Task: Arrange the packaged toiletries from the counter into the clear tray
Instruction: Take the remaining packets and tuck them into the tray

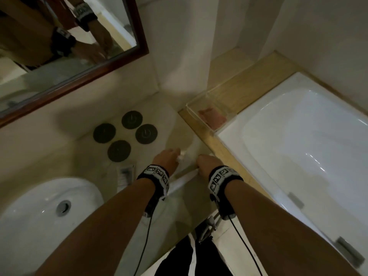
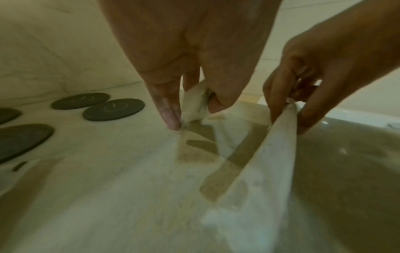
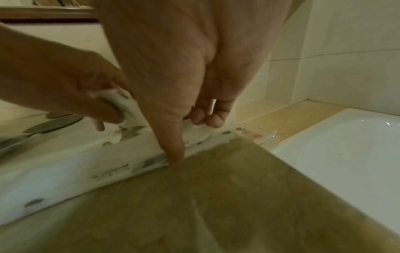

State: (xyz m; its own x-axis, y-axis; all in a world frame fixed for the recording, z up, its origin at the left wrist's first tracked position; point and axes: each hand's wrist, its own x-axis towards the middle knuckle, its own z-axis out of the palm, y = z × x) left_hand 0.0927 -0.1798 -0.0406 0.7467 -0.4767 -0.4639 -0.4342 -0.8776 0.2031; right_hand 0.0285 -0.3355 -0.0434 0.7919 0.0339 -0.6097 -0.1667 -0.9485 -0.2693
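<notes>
My left hand (image 2: 194, 56) and right hand (image 3: 186, 68) each pinch the white packet (image 2: 266, 171) over the counter's right edge (image 1: 201, 140); its print is unreadable.

Bare forearms, no sleeves. Black wristband (image 1: 157, 179) on left wrist, black wristband (image 1: 223, 179) on right; each topped with white square tags bearing black block patterns. Thin black cable (image 1: 145, 242) trails from left band, another cable (image 1: 246, 246) from right. Dark trousers (image 1: 177, 259), white stripe.

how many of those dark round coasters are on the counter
4, clustered on the counter between mirror and sink: back, left, right, front. None seem hidden.
</notes>
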